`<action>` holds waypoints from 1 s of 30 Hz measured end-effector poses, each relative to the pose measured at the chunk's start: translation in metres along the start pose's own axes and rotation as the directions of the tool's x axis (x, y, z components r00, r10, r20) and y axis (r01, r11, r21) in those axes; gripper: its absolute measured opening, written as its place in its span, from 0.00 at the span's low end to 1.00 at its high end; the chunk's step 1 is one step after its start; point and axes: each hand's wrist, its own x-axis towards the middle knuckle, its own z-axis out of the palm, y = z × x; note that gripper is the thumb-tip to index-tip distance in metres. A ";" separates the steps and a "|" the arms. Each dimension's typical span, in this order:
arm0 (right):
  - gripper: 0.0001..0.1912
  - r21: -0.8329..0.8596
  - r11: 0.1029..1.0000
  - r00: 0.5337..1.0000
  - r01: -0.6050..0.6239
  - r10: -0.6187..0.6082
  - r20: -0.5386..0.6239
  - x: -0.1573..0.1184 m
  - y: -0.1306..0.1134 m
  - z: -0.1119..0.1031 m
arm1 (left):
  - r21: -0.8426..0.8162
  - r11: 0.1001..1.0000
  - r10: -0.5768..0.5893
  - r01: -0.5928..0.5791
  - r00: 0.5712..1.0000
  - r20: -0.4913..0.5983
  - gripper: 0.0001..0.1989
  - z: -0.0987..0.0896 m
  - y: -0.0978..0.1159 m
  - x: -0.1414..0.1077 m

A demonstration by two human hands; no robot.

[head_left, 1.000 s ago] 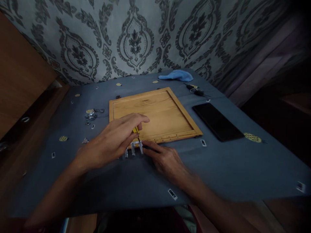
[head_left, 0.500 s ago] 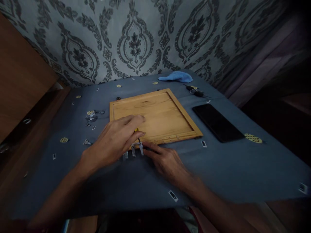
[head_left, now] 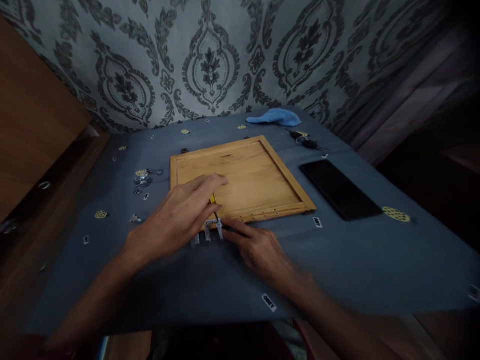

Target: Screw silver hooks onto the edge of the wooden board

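A framed wooden panel (head_left: 243, 172) lies on the blue patterned cloth, with small dark holes along its near edge. My left hand (head_left: 176, 212) is closed around a yellow-handled screwdriver (head_left: 213, 199), mostly hidden by the fingers. Its thin shaft slants down to a metal clip (head_left: 219, 228) at the panel's near edge. Another metal clip (head_left: 207, 233) sits just left of it, partly beside my left hand's fingers. My right hand (head_left: 258, 250) has its fingertips against the right side of the first clip, the index finger stretched along the panel's edge; its other fingers are curled.
Loose metal parts (head_left: 142, 181) lie left of the panel, a smaller one (head_left: 136, 218) nearer. To the right are a black phone (head_left: 340, 190) and a dark tool (head_left: 307, 143). A blue rag (head_left: 275, 117) lies at the back, before a patterned curtain (head_left: 210, 60).
The whole view has shifted slightly, so the things appear a little further right. My left hand's fingers have turned slightly on the screwdriver. My right hand stays at the clip.
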 end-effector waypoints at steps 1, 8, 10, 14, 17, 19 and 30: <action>0.29 0.002 1.000 1.000 0.004 -0.004 -0.008 0.000 0.000 0.000 | -0.009 1.000 0.006 -0.006 1.000 -0.005 0.17 0.000 0.000 0.000; 0.29 0.017 1.000 1.000 -0.010 0.009 0.027 0.001 0.001 0.000 | -0.038 0.997 0.076 -0.072 0.992 0.104 0.19 -0.004 -0.003 -0.003; 0.29 0.012 1.000 1.000 -0.012 0.011 0.026 0.000 0.001 0.000 | -0.028 0.997 0.071 -0.068 0.990 0.120 0.17 -0.005 -0.002 -0.002; 0.27 0.004 1.000 1.000 -0.005 0.005 0.004 0.000 0.001 0.001 | 0.028 0.999 0.032 -0.034 0.995 0.090 0.15 -0.002 0.001 0.001; 0.26 0.006 1.000 1.000 -0.003 0.003 -0.002 -0.001 0.001 0.002 | 0.045 0.999 0.020 -0.021 1.000 0.022 0.16 0.001 0.000 0.002; 0.26 0.003 1.000 1.000 0.005 -0.005 -0.014 -0.001 0.002 0.003 | 0.024 0.999 0.028 -0.028 1.000 0.009 0.18 0.003 -0.001 0.000; 0.29 0.030 0.999 0.999 0.020 -0.019 -0.025 -0.001 0.003 0.004 | -0.020 0.998 0.053 -0.054 0.998 -0.023 0.19 -0.016 -0.001 -0.001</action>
